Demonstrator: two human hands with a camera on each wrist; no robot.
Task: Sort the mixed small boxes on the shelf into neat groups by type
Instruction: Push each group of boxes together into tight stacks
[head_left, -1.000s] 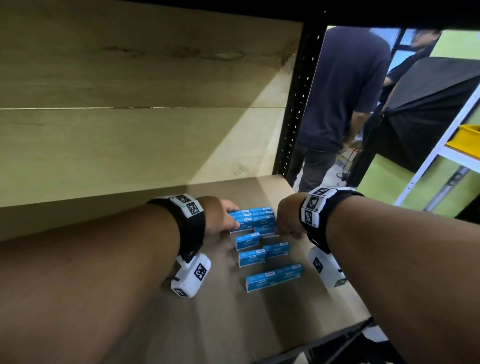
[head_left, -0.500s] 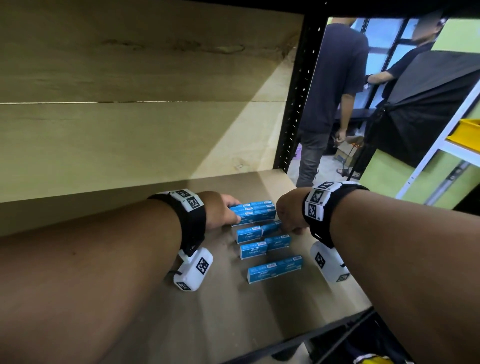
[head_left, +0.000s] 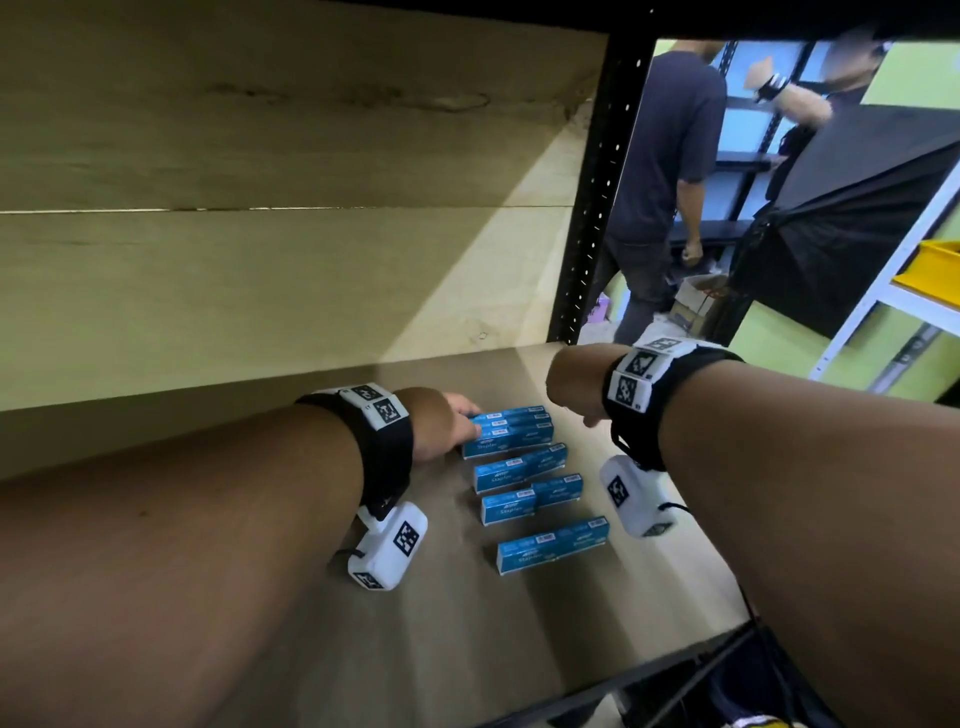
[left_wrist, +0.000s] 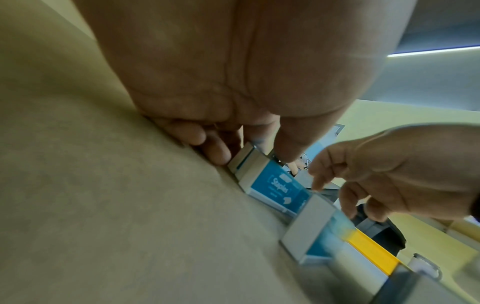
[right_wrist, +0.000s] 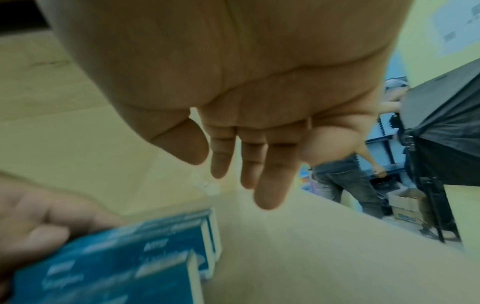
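Several blue staple boxes lie in rows on the wooden shelf (head_left: 415, 639). A tight group of three (head_left: 511, 431) sits at the back, then a row (head_left: 519, 467), two short boxes (head_left: 530, 501), and a long box (head_left: 553, 543) nearest the front. My left hand (head_left: 447, 423) is at the left end of the back group. In the left wrist view its curled fingers (left_wrist: 215, 152) and thumb grip that end (left_wrist: 249, 164). My right hand (head_left: 571, 387) hovers above and right of the boxes. Its fingers (right_wrist: 246, 160) hang relaxed and hold nothing.
A wooden back panel (head_left: 260, 286) closes the shelf behind. A black perforated upright (head_left: 597, 208) stands at the right rear corner. Beyond it a person in dark clothes (head_left: 670, 156) stands among cardboard boxes. A yellow bin (head_left: 930, 270) sits on a white rack far right.
My right hand has lifted off the boxes and drawn up and to the right. The small boxes it touched now lie in a straighter row. The left hand stays at the back group.
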